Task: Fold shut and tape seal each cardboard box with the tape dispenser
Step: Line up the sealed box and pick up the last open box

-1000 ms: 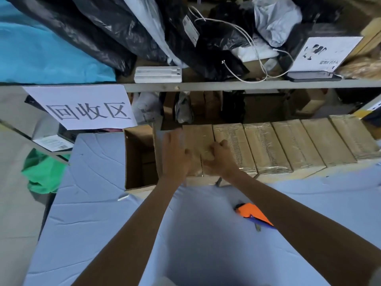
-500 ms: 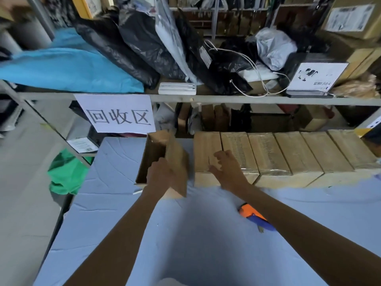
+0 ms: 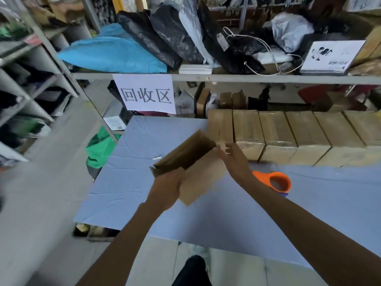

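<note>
Head view: my left hand [image 3: 166,189] grips the tilted box [image 3: 202,172] by 1 corner, while my right hand [image 3: 237,159] only touches it with fingers spread, so I think it may slip.

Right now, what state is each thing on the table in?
box, held up, tilted, flap loose, untaped
left hand, grips box's near corner
right hand, touches box's far end
tape dispenser, lying on table, untouched
row of boxes, taped shut, side by side

The cardboard box [image 3: 191,159] is motion-blurred; fingers of the left hand [image 3: 167,188] vanish beneath it. The right forearm [image 3: 292,215] hides part of the tape dispenser [image 3: 277,181].
</note>
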Motion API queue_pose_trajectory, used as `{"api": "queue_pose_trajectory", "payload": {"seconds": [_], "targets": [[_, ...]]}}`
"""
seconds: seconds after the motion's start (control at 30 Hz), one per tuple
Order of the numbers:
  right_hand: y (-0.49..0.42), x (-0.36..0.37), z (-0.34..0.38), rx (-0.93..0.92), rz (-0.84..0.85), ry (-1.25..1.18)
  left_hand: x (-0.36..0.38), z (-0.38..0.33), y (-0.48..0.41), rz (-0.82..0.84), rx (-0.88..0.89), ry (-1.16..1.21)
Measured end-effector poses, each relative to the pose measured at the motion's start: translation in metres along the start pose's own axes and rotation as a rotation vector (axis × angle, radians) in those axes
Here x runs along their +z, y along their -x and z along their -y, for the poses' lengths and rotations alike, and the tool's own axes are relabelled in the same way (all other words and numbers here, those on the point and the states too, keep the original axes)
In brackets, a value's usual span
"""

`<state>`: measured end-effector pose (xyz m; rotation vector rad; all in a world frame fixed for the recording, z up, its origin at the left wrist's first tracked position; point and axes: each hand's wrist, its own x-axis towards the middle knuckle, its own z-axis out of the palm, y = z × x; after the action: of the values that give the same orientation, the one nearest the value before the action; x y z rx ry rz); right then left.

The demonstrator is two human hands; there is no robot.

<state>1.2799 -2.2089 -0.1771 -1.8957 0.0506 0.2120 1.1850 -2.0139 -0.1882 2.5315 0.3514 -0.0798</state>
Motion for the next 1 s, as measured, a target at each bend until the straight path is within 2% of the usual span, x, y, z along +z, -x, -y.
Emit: {"api": "queue_pose_trajectory", "payload": {"seconds": [0.07, 0.1, 0.17, 0.23, 0.3, 0.37, 0.43, 0.47, 0.53, 0.6, 0.73, 0.83, 1.0], "targets": [[0.010, -0.010, -0.010, 0.094, 0.014, -0.016, 0.015, -0.001, 0.016, 0.030, 0.267, -0.054], [0.017, -0.016, -0.016, 0.145, 0.021, -0.007, 0.021, 0.001, 0.021, -0.016, 0.431, -0.116], [0.033, -0.029, -0.029, 0.252, 0.022, 0.023, 0.037, 0.010, 0.030, -0.022, 0.615, -0.119], [0.046, -0.039, -0.044, 0.324, 0.006, 0.061, 0.045, 0.010, 0.032, -0.085, 0.755, -0.178], [0.054, -0.045, -0.055, 0.339, -0.021, 0.079, 0.048, 0.007, 0.031, -0.172, 0.814, -0.251], [0.060, -0.048, -0.060, 0.298, -0.067, 0.086, 0.049, 0.001, 0.028, -0.239, 0.628, -0.160], [0.064, -0.049, -0.061, 0.239, -0.108, 0.116, 0.050, -0.006, 0.023, -0.272, 0.292, 0.050], [0.066, -0.049, -0.061, 0.221, -0.115, 0.130, 0.049, -0.011, 0.020, -0.231, 0.154, 0.156], [0.069, -0.050, -0.063, 0.199, -0.112, 0.172, 0.047, -0.018, 0.015, -0.117, 0.026, 0.333], [0.071, -0.050, -0.065, 0.189, -0.124, 0.233, 0.044, -0.022, 0.010, -0.065, 0.027, 0.368], [0.072, -0.052, -0.069, 0.065, -0.180, 0.342, 0.045, -0.027, 0.008, -0.161, 0.096, 0.424], [0.073, -0.052, -0.069, -0.030, -0.214, 0.399, 0.047, -0.029, 0.008, -0.219, 0.065, 0.407], [0.074, -0.052, -0.065, -0.150, -0.203, 0.565, 0.045, -0.029, 0.006, -0.191, 0.025, 0.452]]}}
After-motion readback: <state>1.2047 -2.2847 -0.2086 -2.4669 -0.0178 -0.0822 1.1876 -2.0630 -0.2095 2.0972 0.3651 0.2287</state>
